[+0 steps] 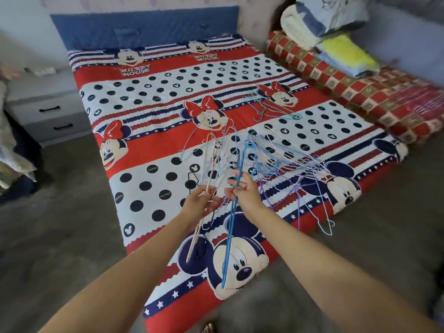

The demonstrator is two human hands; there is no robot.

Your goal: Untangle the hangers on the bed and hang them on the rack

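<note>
My left hand grips a bunch of thin pale pink and white wire hangers held above the bed. Just beside it, my right hand holds a blue hanger that hangs down over the bed's near corner. To the right lies a tangled heap of blue, purple and white hangers, some dangling over the bed's edge. A smaller loose group of hangers rests farther back on the bed. No rack is in view.
The bed carries a red, white and navy cartoon-mouse cover. A grey drawer unit stands to the left. A rolled red checked quilt with stacked bedding lies along the right side. Dark floor surrounds the bed's near corner.
</note>
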